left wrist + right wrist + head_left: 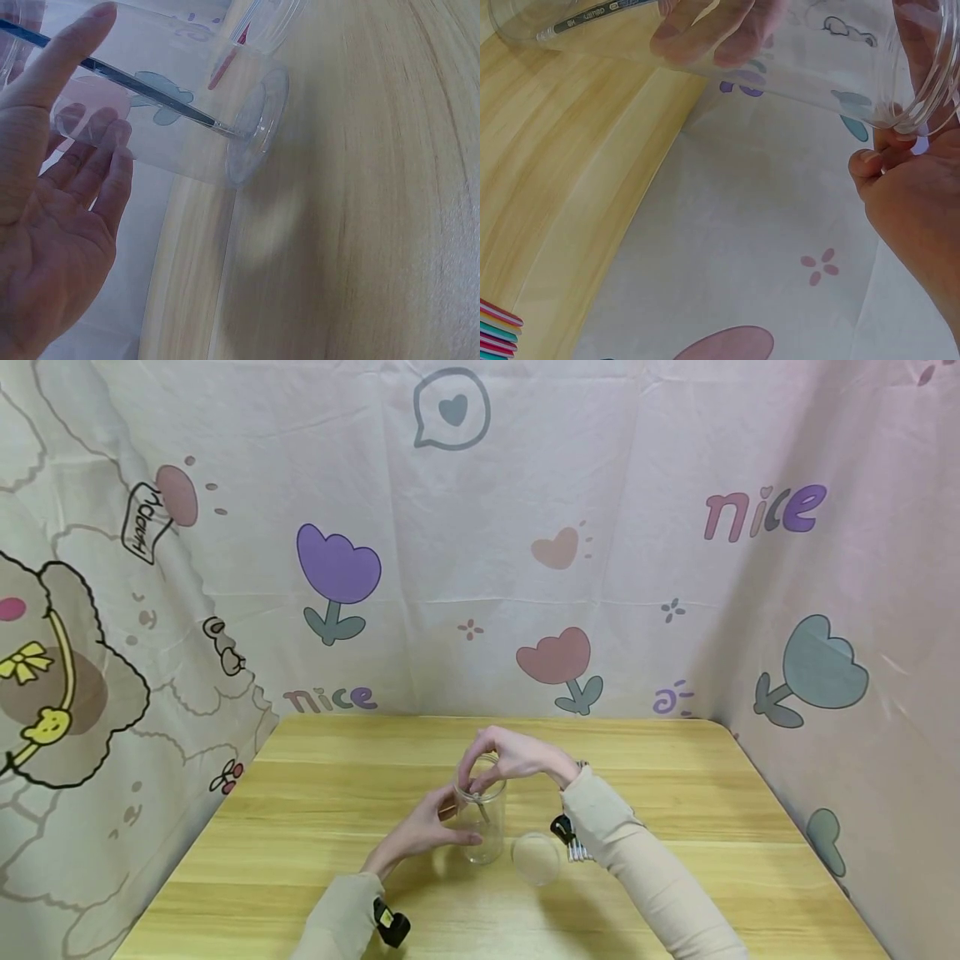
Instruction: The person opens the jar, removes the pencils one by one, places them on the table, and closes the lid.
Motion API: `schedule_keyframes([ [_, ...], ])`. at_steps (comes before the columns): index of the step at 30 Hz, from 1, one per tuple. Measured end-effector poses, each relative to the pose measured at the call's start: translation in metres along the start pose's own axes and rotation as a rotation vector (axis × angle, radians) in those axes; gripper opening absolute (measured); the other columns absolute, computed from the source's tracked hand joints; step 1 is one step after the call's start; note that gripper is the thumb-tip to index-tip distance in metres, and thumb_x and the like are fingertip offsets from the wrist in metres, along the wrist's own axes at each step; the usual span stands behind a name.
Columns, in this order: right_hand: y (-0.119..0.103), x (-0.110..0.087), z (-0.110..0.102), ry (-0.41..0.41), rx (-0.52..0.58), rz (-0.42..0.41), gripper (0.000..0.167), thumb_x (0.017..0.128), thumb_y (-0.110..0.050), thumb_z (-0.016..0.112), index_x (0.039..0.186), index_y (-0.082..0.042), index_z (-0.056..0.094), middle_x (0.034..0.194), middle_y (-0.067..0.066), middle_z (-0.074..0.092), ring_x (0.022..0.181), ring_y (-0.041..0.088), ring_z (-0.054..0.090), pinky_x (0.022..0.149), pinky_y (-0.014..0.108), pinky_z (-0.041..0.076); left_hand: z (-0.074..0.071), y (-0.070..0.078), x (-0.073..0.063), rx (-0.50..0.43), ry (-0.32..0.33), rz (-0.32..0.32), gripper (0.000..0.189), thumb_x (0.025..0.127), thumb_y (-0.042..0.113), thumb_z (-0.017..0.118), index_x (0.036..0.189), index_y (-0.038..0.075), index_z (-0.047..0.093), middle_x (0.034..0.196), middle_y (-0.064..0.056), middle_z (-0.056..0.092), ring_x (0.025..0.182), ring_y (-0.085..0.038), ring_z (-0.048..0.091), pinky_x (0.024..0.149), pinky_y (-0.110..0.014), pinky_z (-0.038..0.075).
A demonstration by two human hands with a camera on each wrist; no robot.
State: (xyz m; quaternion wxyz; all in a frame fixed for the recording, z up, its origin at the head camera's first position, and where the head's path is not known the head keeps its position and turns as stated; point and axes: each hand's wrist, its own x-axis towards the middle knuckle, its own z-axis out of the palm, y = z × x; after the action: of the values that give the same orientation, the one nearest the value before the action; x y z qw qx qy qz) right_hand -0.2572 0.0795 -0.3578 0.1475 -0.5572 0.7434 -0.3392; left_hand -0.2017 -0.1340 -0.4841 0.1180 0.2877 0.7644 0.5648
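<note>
A tall clear jar [491, 835] stands on the wooden table, its mouth uncovered. My left hand [431, 825] holds it from the left, thumb across the near side and fingers round the far side. Inside the jar a dark pencil [150, 91] slants, its silver-banded end down by the base; lettering shows on the pencil [600, 15] in the right wrist view. From above, my right hand [510, 756] bends over the rim, with thumb and finger reaching into the mouth and pinching the pencil's upper end. The fingertips are partly blurred by the jar wall.
A clear round lid [536, 858] lies on the table just right of the jar. Several coloured sticks [499, 330] lie side by side farther right, partly under my right sleeve. A patterned cloth [450, 527] hangs behind the table.
</note>
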Motion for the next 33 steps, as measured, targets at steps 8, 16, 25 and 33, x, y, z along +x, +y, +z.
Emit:
schedule_keyframes([
  [8,0.003,-0.001,-0.001,-0.044,0.052,-0.016,0.013,0.083,-0.005,0.079,0.095,-0.001,0.077,0.098,0.012,0.079,0.096,0.006,0.070,0.098,0.023,0.052,0.001,-0.002,0.000,0.015,0.005,-0.003,0.072,0.082,0.017,0.084,0.145,0.008,0.048,0.150,-0.017,0.052,0.142,-0.042,0.045,0.120,-0.058,0.036],
  [16,0.003,-0.007,-0.007,-0.084,0.033,0.040,0.012,0.086,-0.007,0.076,0.098,-0.006,0.078,0.103,0.007,0.079,0.104,0.009,0.067,0.104,0.027,0.046,0.001,-0.002,0.000,0.014,0.011,-0.016,0.073,0.082,0.018,0.083,0.145,0.008,0.048,0.151,-0.019,0.050,0.144,-0.044,0.042,0.121,-0.059,0.033],
  [25,0.006,-0.007,-0.012,-0.145,0.179,0.055,0.013,0.085,-0.002,0.075,0.098,0.002,0.077,0.101,0.018,0.078,0.097,0.011,0.070,0.097,0.029,0.057,0.001,0.000,0.001,0.011,0.007,-0.005,0.078,0.082,0.018,0.084,0.149,0.011,0.045,0.153,-0.014,0.050,0.144,-0.039,0.043,0.122,-0.056,0.033],
  [33,0.002,-0.003,-0.012,-0.156,0.123,0.046,0.013,0.083,-0.002,0.078,0.096,0.000,0.078,0.102,0.014,0.078,0.102,0.009,0.070,0.102,0.029,0.054,0.000,-0.002,0.000,0.018,0.012,-0.008,0.072,0.082,0.018,0.084,0.145,0.012,0.049,0.150,-0.013,0.053,0.144,-0.038,0.044,0.122,-0.055,0.034],
])
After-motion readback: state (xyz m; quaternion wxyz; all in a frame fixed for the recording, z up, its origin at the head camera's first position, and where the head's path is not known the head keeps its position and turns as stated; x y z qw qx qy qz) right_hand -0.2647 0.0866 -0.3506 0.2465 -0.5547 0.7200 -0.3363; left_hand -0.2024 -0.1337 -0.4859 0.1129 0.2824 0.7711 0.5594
